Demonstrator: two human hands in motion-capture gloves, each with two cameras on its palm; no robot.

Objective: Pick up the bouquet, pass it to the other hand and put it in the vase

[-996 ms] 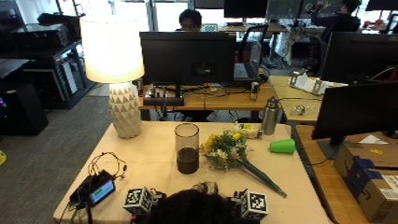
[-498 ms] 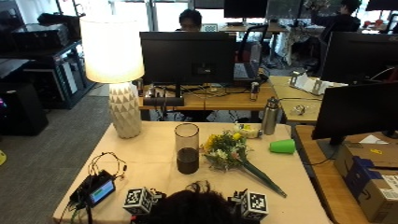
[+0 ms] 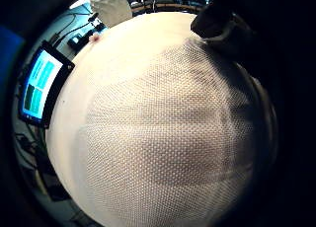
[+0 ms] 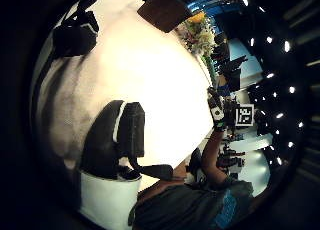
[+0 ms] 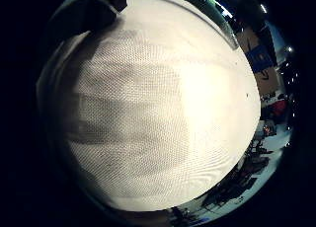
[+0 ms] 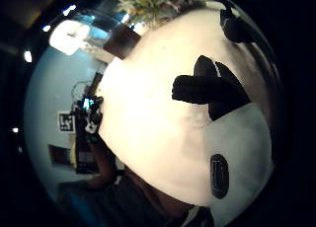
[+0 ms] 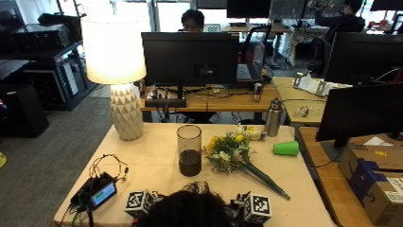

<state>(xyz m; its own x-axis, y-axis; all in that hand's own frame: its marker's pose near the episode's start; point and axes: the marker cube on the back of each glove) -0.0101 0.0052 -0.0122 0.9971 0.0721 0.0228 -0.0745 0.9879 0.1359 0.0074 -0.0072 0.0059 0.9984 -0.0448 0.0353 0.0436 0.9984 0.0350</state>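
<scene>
Basically unchanged: yellow-and-white bouquet (image 7: 230, 152) lies mid-frame on beige desk (image 7: 157, 156), green stems toward lower right, beside tall glass vase (image 7: 189, 150); both hands' fingers unreadable.

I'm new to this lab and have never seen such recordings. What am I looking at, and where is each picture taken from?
A person sits at a table wearing black gloves with small cameras on the palms. One picture looks down from above and behind their head; the four round ones look out from the palms, two per hand. Both hands rest low near the table's front edge, holding nothing: the left hand and right hand show gloved fingers over bare tabletop. On the table lie a bouquet, beside a tall glass vase, a lit lamp, a green cup, a metal bottle and a small screen.
</scene>
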